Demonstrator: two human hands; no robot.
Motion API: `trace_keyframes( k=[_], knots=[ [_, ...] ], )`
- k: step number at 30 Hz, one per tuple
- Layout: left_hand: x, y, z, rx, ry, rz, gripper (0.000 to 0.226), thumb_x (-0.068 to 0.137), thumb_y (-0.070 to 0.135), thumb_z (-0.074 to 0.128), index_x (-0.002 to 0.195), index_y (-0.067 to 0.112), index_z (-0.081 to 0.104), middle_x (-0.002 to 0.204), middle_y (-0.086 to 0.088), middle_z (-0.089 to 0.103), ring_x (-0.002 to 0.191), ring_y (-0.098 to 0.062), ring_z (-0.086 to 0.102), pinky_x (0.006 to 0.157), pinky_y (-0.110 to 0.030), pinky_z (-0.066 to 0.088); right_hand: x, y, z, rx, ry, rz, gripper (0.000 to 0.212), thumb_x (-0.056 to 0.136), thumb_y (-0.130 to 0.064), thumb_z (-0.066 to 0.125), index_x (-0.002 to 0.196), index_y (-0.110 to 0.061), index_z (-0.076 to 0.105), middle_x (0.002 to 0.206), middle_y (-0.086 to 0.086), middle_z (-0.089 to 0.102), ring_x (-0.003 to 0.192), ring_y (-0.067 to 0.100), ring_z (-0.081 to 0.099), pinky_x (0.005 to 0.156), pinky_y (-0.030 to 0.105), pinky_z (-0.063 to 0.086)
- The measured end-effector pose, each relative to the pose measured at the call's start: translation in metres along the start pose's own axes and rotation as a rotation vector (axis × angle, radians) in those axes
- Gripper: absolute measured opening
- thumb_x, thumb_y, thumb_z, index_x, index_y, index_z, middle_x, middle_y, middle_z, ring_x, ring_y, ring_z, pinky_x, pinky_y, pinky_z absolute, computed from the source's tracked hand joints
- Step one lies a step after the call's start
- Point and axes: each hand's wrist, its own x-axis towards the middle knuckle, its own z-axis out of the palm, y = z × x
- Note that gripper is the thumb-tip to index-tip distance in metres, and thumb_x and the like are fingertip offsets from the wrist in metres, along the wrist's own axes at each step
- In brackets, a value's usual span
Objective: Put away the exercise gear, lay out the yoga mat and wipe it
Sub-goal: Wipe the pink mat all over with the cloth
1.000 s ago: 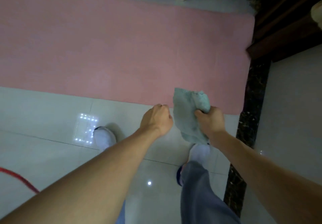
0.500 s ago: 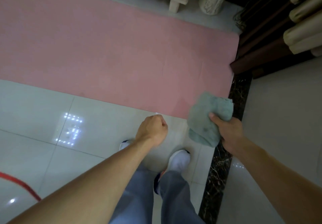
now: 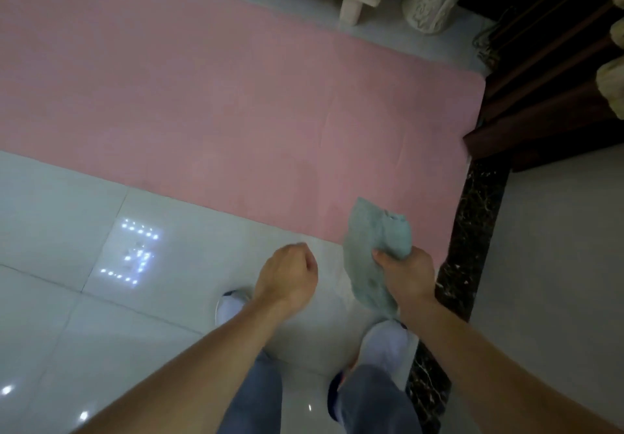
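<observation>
Head view, looking down past my forearms to the floor point(image 3: 50, 204). My right hand point(image 3: 407, 273) is closed around a bunched grey-green cloth point(image 3: 373, 258), thumb pressed across its front; the cloth stands up above the fist and hangs down below it, held in the air and apart from the mat. My left hand point(image 3: 287, 280) is curled into a loose fist beside the right and holds nothing. The pink yoga mat point(image 3: 209, 106) lies unrolled and flat on the tiles just beyond both hands, its near edge passing ahead of my knuckles and its rounded end corner lying out past my right hand, near the dark stone strip point(image 3: 472, 231). My shoes point(image 3: 386, 339) stand on the tiles below my hands, short of the mat. No exercise gear shows, so I judge the laying-out done and the wiping step in hand. The next move calls for crouching, lowering my right hand forward until the cloth presses flat on the mat, then sweeping along its length.
</observation>
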Motion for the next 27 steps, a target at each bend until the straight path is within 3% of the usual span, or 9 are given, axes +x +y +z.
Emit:
trace_keyframes(
  k=[4,9,12,16,21,27],
  knots=[
    [0.036,-0.004,0.043,0.032,-0.005,0.015,0.022,0.094,0.015,0.041,0.098,0.011,0.063,0.104,-0.005,0.065,0.095,-0.025,0.061,0.086,-0.04,0.049,0.043,0.039,0.017,-0.055,0.076,-0.107,0.009,0.087,-0.012,0.063,0.08,-0.006,0.063,0.073,0.009,0.064,0.07,0.027,0.061,0.059,0.029,0.046],
    [0.114,0.003,0.081,0.11,0.044,0.131,0.02,0.095,0.015,0.045,0.104,0.01,0.061,0.109,-0.008,0.058,0.1,-0.03,0.058,0.087,-0.04,0.047,0.113,0.068,0.042,-0.151,0.107,-0.283,0.007,0.09,-0.009,0.059,0.096,-0.007,0.063,0.087,0.01,0.067,0.076,0.024,0.061,0.065,0.029,0.047],
    [0.169,0.005,0.094,0.18,0.087,0.197,0.023,0.095,0.014,0.046,0.111,0.007,0.061,0.114,-0.009,0.055,0.103,-0.03,0.056,0.086,-0.039,0.046,0.157,0.066,0.055,-0.229,0.109,-0.405,0.02,0.086,-0.001,0.057,0.103,-0.008,0.062,0.09,0.012,0.069,0.079,0.028,0.063,0.064,0.031,0.047],
    [0.238,0.001,0.1,0.34,0.164,0.306,0.029,0.093,0.013,0.045,0.119,0.006,0.057,0.121,-0.009,0.051,0.113,-0.027,0.048,0.089,-0.039,0.044,0.212,0.048,0.071,-0.365,0.085,-0.577,0.038,0.079,0.002,0.055,0.113,-0.012,0.064,0.1,0.011,0.07,0.088,0.032,0.064,0.069,0.032,0.044],
    [0.312,0.012,0.092,0.591,0.228,0.452,0.032,0.092,0.016,0.044,0.122,0.008,0.053,0.125,-0.01,0.047,0.116,-0.028,0.043,0.092,-0.038,0.04,0.286,0.001,0.087,-0.384,0.136,-0.665,0.025,0.086,-0.027,0.054,0.101,-0.013,0.067,0.099,0.014,0.071,0.09,0.036,0.065,0.068,0.033,0.045],
    [0.369,0.046,0.068,0.647,0.332,0.569,0.032,0.091,0.016,0.046,0.121,0.008,0.054,0.124,-0.01,0.049,0.117,-0.028,0.043,0.091,-0.038,0.039,0.331,-0.078,0.084,-0.425,0.21,-0.674,0.021,0.087,-0.021,0.051,0.096,-0.01,0.067,0.102,0.019,0.067,0.096,0.039,0.061,0.066,0.028,0.034]
  ],
)
